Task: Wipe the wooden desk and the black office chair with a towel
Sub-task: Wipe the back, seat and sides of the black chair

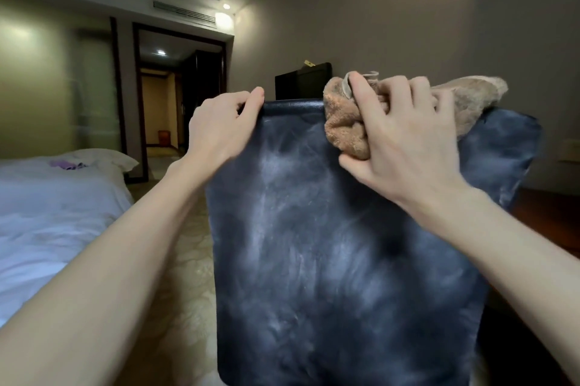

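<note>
- First, a black screen (pixel 301 82) stands far behind the chair (pixel 329 244); the chair's top edge hides its lower part.
- At the left there is a bed (pixel 47 213) with white sheets and a pillow (pixel 103 158); a small purple thing (pixel 67 164) lies on it.
- The chair back fills the near middle and hides most of what is behind it. Its black surface shows pale, dusty streaks.
- At the right, partly behind the chair, a strip of the brown desk (pixel 552 219) is seen.
- The floor (pixel 185 275) is pale with a pattern. A dark-framed doorway (pixel 175 97) opens far left, with a vent (pixel 183 12) above it and lamps lit in the ceiling.
- The left hand (pixel 219 125) grips the top left corner of the chair back, fingers curled over the edge.
- The right hand (pixel 405 141) holds the brown towel (pixel 342 131), bunched up, on the top edge of the chair at the right. Its fingers (pixel 364 93) are curled round the towel, which sticks out on both sides of the hand.
</note>
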{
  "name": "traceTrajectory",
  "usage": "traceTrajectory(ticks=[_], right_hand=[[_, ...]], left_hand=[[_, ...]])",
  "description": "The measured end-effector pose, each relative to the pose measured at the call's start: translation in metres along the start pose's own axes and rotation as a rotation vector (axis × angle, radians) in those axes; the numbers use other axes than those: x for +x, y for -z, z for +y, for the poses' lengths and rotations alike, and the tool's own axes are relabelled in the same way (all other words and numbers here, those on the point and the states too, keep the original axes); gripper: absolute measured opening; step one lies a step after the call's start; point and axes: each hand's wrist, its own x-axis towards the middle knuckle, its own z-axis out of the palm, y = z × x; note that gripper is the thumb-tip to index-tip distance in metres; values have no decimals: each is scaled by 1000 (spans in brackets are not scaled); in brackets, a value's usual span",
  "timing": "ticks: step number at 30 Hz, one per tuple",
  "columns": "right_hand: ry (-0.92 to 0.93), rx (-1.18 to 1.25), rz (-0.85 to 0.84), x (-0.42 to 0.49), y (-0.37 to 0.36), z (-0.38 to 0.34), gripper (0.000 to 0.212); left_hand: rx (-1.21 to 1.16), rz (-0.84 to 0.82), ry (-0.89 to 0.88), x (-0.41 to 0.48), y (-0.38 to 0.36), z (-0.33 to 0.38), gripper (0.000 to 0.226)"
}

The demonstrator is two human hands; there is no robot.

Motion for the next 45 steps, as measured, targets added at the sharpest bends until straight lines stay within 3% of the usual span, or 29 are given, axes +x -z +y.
traceTrajectory(ticks=[5,9,12,16,19,21,25,30,35,39,45], right_hand=[[-192,114,60,3,-14,-33,89],[-200,230,165,3,-28,-76,85],[-153,298,155,3,-34,-111,79],[43,392,170,-5,-37,-120,62],[114,445,227,-15,-35,-87,61],[-9,476,314,-23,-31,-55,66],[-269,480,394,-25,-19,-1,83],[-501,599,313,-16,-29,-3,84],[-562,716,411,-10,-35,-38,76],[-486,801,433,-8,-32,-72,74],[-100,634,356,1,-26,-102,60]], left_hand=[[-268,-261,282,18,23,18,73],[-535,-528,253,19,40,26,100],[-609,-635,197,21,45,41,101],[-719,-657,230,20,49,52,93],[-857,-569,240,19,49,50,88],[-947,-466,256,21,45,45,84],[-796,-356,207,12,30,26,80],[-885,-576,375,-9,22,8,100],[-951,-655,388,-14,30,10,106],[-1006,-702,374,-15,33,7,107],[-1127,-800,377,-11,30,-1,113]])
